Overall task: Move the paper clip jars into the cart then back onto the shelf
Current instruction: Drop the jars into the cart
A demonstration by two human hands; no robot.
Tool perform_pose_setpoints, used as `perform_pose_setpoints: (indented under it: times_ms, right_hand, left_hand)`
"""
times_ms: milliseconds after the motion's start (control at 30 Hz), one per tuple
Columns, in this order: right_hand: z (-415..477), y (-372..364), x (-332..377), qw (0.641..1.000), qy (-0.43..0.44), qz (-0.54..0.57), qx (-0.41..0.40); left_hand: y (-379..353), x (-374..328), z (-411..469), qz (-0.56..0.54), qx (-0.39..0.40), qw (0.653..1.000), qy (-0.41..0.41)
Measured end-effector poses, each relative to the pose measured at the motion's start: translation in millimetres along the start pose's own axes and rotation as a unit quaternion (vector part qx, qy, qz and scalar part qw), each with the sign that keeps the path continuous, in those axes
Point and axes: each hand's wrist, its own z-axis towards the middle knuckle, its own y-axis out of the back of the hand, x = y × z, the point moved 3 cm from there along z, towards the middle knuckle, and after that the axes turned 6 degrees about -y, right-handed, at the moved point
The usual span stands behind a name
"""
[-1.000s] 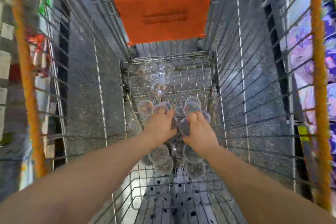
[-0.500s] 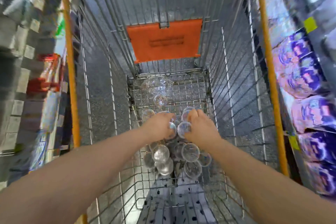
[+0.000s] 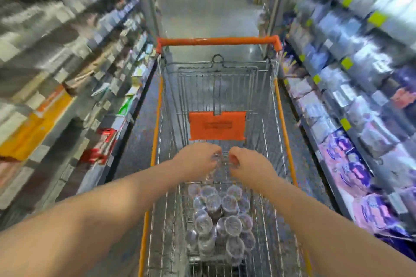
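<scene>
Rising from the pile, both hands now hang well above the jars (image 3: 221, 220) they were buried among half a second ago. The left hand (image 3: 198, 161) curls round one jar (image 3: 216, 157), the right hand (image 3: 251, 167) round a second jar (image 3: 234, 162), both blurred. The rest lie heaped on the cart (image 3: 284, 128) floor.

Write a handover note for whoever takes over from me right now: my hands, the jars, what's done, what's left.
Left hand: grips a clear jar, held above the cart.
Right hand: seems to grip a second jar; blur hides the detail.
Pile of jars: on the cart floor, near end.
Done: jars are in the cart; unloading has begun.
Left: set these two on the shelves, then the pile. Which shelf is theirs is too blurred to tell.
</scene>
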Motion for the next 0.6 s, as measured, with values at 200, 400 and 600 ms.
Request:
perform_pose_setpoints:
  times_ms: [200, 400, 600]
  right_hand:
    - [-39.7, 74.9, 25.0, 0.99, 0.109, -0.025, -0.087]
    - [-96.6, 136.1, 71.3, 0.967, 0.218, -0.044, -0.126]
    - [-154.0, 156.5, 175.9, 0.93, 0.342, -0.055, -0.121]
  left_hand:
    - [64.6, -54.9, -61.8, 0.002, -0.148, 0.989, 0.03]
    - [104.3, -94.3, -152.2, -0.028, -0.271, 0.954, 0.128]
    - [121.6, -99.1, -273.8, 0.061, -0.311, 0.923, 0.217]
